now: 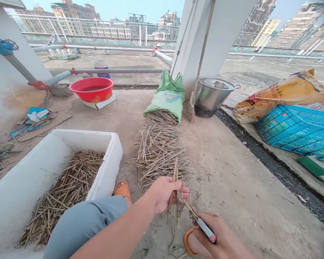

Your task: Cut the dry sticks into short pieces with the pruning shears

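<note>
My left hand is closed around a small bunch of dry brown stalks, which stand out above and below the fingers. Gripped in my right hand are pruning shears, their tip touching or very close to the stalks just under my left fingers. Whether the blades are apart cannot be made out. Beyond my hands, a heap of cut stalks spills from the mouth of a green woven sack. To the left, a white foam box holds many short stalk pieces.
Farther off are a red basin, a white-and-blue bucket, a broom and a metal pot. On the right, a yellow sack lies against a blue crate. Pipes cross behind the basin.
</note>
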`<act>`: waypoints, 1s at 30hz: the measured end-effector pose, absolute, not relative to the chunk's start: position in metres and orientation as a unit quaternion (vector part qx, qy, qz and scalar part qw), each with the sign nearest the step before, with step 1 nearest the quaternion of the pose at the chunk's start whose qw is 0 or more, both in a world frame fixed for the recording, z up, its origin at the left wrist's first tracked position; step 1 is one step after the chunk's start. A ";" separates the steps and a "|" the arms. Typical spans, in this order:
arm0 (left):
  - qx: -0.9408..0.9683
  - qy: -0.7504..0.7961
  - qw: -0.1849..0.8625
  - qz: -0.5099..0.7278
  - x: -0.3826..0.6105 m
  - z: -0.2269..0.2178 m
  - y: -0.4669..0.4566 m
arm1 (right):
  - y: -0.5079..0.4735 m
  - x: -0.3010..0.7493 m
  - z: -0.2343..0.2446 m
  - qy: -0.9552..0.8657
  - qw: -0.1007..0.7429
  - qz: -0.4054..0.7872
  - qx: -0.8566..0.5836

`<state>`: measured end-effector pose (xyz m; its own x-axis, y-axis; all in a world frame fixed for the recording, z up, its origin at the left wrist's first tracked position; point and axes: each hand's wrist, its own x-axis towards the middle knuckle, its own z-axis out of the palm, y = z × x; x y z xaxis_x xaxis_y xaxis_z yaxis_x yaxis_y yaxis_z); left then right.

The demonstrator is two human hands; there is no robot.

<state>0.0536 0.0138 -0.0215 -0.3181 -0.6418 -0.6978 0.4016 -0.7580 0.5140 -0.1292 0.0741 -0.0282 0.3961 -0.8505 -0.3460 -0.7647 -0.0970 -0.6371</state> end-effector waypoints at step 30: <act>0.421 -0.491 0.494 -0.582 0.050 -0.025 0.038 | 0.099 -0.113 -0.054 0.658 0.377 -0.064 -0.648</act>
<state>0.0503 0.0383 -0.0247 -0.1592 -0.9872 -0.0043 0.1609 -0.0302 0.9865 -0.1128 0.0991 -0.0535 0.1246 -0.9019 -0.4135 -0.8054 0.1514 -0.5730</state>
